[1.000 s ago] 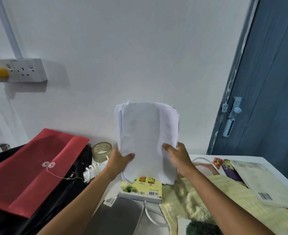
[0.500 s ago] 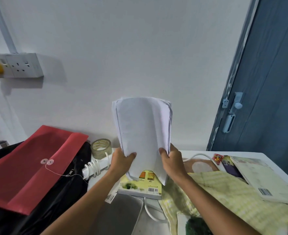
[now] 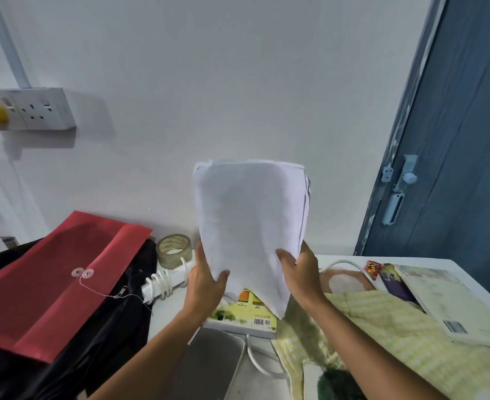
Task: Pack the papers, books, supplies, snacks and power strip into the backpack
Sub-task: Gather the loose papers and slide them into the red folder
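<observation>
Between both hands, upright papers point(image 3: 249, 226)

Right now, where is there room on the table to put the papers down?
Not much. One bare strip of table lies between the black bag and the yellow book. Another small patch lies at the far right corner. The rest is crowded with cloth, books and cord.

Papers point(image 3: 249, 226): white stack, upright above the table, gripped at its lower edges.
Backpack point(image 3: 108, 327): black, at left under a red string-tie envelope point(image 3: 56, 284).
Power strip point(image 3: 165, 280): white, cord coiled round it, beside a tape roll point(image 3: 174, 251).
Books: yellow-green book point(image 3: 243, 316) flat under the papers; pale book point(image 3: 451, 304) at right.
</observation>
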### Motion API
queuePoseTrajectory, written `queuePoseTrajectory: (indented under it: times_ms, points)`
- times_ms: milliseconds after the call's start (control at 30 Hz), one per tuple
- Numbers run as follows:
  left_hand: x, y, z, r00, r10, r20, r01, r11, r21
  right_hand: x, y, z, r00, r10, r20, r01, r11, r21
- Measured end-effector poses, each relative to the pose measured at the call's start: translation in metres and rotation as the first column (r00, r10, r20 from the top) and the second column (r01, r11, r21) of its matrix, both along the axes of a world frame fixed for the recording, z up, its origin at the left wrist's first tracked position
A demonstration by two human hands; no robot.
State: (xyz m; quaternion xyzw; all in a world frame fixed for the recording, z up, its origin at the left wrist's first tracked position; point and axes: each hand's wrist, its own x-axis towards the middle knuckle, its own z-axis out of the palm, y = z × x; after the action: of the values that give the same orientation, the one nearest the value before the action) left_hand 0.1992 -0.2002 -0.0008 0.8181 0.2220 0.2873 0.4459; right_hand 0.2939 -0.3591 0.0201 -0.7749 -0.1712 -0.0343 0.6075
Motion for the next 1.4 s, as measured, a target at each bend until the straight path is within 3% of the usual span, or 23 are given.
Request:
queuePoseTrajectory:
  times_ms: [100, 200, 267, 333, 400, 533, 633, 767, 867, 1200, 1400]
  points:
    - [-0.001, 0.001, 0.007, 0.994, -0.096, 0.059, 0.087, 0.986, 0.141, 0.003, -0.003, 0.008, 0.999, 0.012, 0.053, -0.015, 0.998, 0.061]
    - [0.002, 0.015, 0.011, 0.974, -0.222, -0.031, 0.223, 0.948, 0.228, 0.014, -0.010, 0.016, 0.997, 0.032, 0.074, -0.035, 0.998, 0.051]
    - [0.002, 0.027, 0.013, 0.958, -0.272, -0.091, 0.283, 0.950, 0.130, 0.019, -0.018, 0.018, 0.994, 0.089, 0.055, -0.089, 0.996, 0.000]
    - [-0.002, 0.036, 0.012, 0.933, -0.341, -0.113, 0.329, 0.938, -0.112, 0.023, -0.026, 0.015, 0.984, 0.181, 0.000, -0.181, 0.983, 0.018]
    - [-0.007, 0.042, 0.008, 0.900, -0.423, -0.109, 0.368, 0.867, -0.335, 0.026, -0.031, 0.009, 0.967, 0.247, -0.065, -0.245, 0.969, 0.033]
    - [-0.018, 0.044, -0.013, 0.816, -0.522, -0.247, 0.377, 0.806, -0.457, 0.030, -0.039, -0.023, 0.946, 0.221, -0.239, -0.243, 0.967, -0.070]
    - [-0.025, 0.040, -0.026, 0.788, -0.523, -0.325, 0.350, 0.815, -0.462, 0.023, -0.043, -0.049, 0.921, 0.171, -0.350, -0.212, 0.974, -0.085]
    - [-0.023, 0.035, -0.029, 0.886, -0.364, -0.288, 0.224, 0.880, -0.420, 0.013, -0.045, -0.066, 0.921, 0.130, -0.368, -0.163, 0.985, -0.060]
    - [-0.022, 0.032, -0.028, 0.893, -0.321, -0.316, 0.205, 0.914, -0.349, 0.007, -0.043, -0.070, 0.920, 0.115, -0.375, -0.134, 0.991, -0.023]
    - [-0.023, 0.035, -0.030, 0.822, -0.433, -0.369, 0.253, 0.859, -0.445, 0.008, -0.045, -0.075, 0.857, 0.130, -0.499, -0.048, 0.984, 0.173]
    - [-0.025, 0.031, -0.020, 0.777, -0.484, -0.402, 0.298, 0.846, -0.443, -0.004, -0.037, -0.070, 0.878, 0.118, -0.463, -0.080, 0.992, 0.100]
